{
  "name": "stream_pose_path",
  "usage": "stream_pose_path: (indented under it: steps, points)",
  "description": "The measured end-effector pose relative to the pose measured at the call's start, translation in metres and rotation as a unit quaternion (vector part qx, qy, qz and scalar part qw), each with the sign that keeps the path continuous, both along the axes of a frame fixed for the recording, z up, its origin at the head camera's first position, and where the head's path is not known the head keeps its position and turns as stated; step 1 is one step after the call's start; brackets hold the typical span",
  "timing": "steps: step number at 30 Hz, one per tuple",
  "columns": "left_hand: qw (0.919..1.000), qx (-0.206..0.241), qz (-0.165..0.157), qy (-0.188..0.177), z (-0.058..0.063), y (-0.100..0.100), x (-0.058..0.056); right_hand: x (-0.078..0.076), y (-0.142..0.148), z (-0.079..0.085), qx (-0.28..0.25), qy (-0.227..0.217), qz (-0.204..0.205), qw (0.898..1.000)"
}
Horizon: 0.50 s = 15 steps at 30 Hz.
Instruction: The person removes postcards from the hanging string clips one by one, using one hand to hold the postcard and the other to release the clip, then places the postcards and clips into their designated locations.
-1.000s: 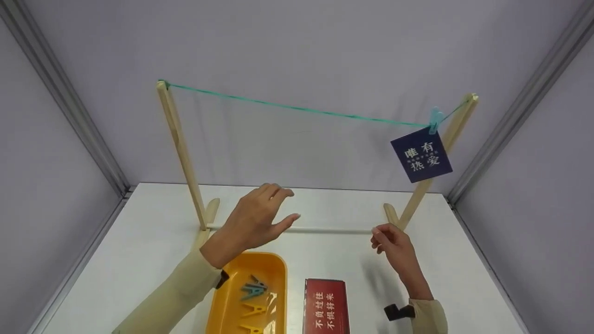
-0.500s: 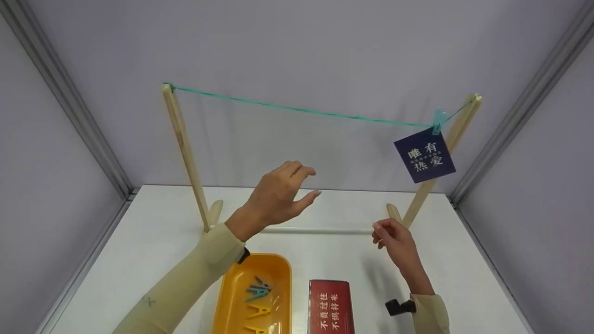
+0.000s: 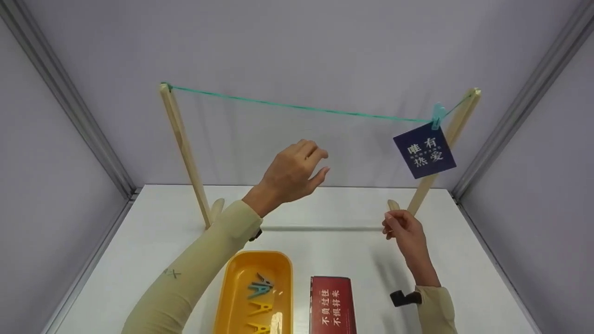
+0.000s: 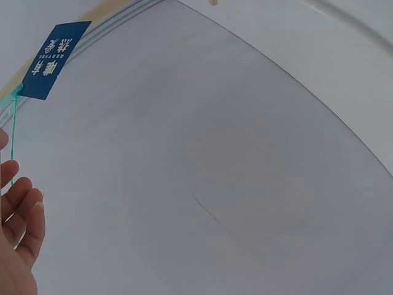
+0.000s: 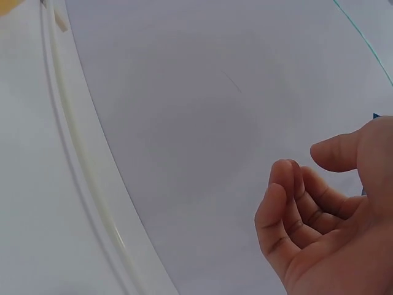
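A dark blue square card (image 3: 425, 151) with pale characters hangs tilted by one corner from the green line (image 3: 297, 107), clipped by a light blue clothespin (image 3: 437, 116) near the right post (image 3: 461, 116). My left hand (image 3: 293, 170) is raised in the middle, below the line, with thumb and fingers apart and nothing between them. In the left wrist view the same card (image 4: 56, 60) shows beyond the fingers. My right hand (image 3: 407, 234) hovers lower, under the card and near the foot of the right post. In the right wrist view its fingers (image 5: 276, 230) curl loosely around nothing.
A yellow tray (image 3: 227, 301) with teal and yellow clothespins (image 3: 261, 307) stands at the front. Right of it lies a red box (image 3: 332, 304) with white characters. The left post (image 3: 183, 148) and a low crossbar (image 3: 320, 228) complete the wooden frame. Walls enclose the back and sides.
My left hand has risen and moved right, away from above the tray. My right hand has shifted slightly right and up. The clipped card still hangs on the line.
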State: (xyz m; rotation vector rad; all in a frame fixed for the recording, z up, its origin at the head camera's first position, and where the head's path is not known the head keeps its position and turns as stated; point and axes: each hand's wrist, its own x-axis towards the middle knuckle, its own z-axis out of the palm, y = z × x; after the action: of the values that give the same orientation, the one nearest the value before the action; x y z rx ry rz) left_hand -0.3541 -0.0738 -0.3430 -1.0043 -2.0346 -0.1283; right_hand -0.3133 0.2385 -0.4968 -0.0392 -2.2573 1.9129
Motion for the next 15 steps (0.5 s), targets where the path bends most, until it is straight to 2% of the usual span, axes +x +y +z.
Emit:
stream_pose_path:
  steps: [9, 15]
  points:
    - [0.999, 0.001, -0.018, 0.041, 0.005, 0.01, -0.011, -0.005, 0.009, 0.006, -0.014, 0.013, 0.003, 1.0]
    - [0.9992, 0.004, -0.025, 0.031, 0.017, 0.024, -0.018, -0.006, 0.013, 0.006, -0.04, 0.008, -0.005, 0.999]
